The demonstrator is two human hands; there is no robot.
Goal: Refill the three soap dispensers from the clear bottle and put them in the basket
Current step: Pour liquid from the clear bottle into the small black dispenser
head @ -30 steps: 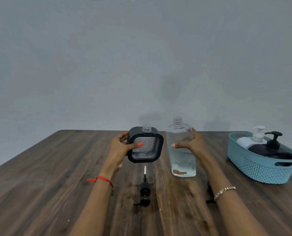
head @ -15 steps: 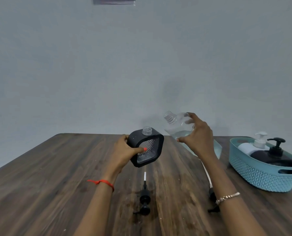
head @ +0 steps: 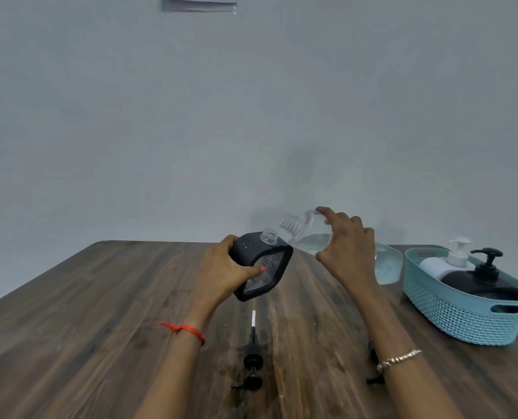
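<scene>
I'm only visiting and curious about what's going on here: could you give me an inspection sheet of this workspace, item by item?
Surface: dark wooden table.
Job's things: open black dispenser, tilted; clear bottle tipped toward its neck, no stream seen; white dispenser and dark dispenser in the blue basket.
Clutter: pump head lying on the table; another dark piece partly hidden behind the right forearm.
Hands: left hand grips the black dispenser; right hand grips the clear bottle.
Cables: nothing seen.
Surroundings: plain grey wall.

My right hand [head: 348, 252] has lifted the clear bottle [head: 309, 234] off the surface [head: 100, 313] and tipped it. Its neck is now just right of the black dispenser [head: 251, 252], which my left hand [head: 221, 273] has tilted toward it.
</scene>
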